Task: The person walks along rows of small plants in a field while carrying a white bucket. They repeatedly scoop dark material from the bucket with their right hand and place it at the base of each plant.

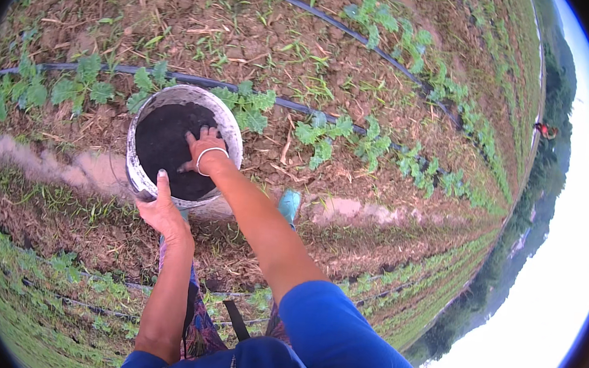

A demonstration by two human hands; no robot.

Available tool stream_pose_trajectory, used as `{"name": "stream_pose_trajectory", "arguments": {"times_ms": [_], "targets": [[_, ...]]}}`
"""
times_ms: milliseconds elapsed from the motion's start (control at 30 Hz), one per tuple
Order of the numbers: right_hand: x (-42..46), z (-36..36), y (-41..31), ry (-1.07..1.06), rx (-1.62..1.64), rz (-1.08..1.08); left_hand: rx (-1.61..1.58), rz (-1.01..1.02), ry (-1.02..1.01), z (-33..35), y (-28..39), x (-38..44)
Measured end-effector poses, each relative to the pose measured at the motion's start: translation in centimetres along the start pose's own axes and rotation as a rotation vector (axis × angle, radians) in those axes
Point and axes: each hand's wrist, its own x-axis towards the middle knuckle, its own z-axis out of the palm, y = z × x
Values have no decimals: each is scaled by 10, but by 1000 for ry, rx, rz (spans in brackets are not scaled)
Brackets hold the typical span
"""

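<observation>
A white plastic bucket (pixel 233 126) with dirt-smeared walls is in front of me, holding dark, fine soil-like material (pixel 164 138). My left hand (pixel 163 209) grips the bucket's near rim, its thumb over the edge and the other fingers hidden under it. Inside the bucket, my right hand (pixel 207 150) lies palm down on the dark material with its fingers spread. Whether anything is under that palm cannot be seen. A white band (pixel 205 158) circles the right wrist. Leafy seedlings (pixel 251 106) grow just beyond the bucket.
Black drip-irrigation hose (pixel 296 105) runs along the nearest plant row, and another hose (pixel 310 9) lies farther out. A teal boot (pixel 289 204) stands in the muddy furrow (pixel 345 209). More crop rows (pixel 394 303) lie behind me. A distant person (pixel 546 131) is at the field's edge.
</observation>
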Motion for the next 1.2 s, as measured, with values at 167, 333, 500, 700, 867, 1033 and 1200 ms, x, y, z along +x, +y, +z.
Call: {"name": "stream_pose_trajectory", "arguments": {"times_ms": [167, 333, 500, 700, 867, 1033, 1200], "targets": [[-17, 11, -13, -192, 61, -60, -70, -14, -58, -5, -7, 9], [-21, 32, -7, 66, 469, -52, 35, 4, -49, -8, -15, 11], [-37, 31, 30, 568, 1062, 9, 64, -18, -82, -14, -36, 23], [-152, 21, 173, 441, 2006, 3, 207, -10, -54, -26, -38, 38], [-241, 70, 351, 586, 2254, 509, 212, -43, -42, -36, -37, 47], [-254, 123, 564, 1012, 2099, 605, 172, -49, -136, -40, -42, 51], [-241, 75, 566, 991, 1296, 1108, 250, -47, -150, -45, -31, 39]]}}
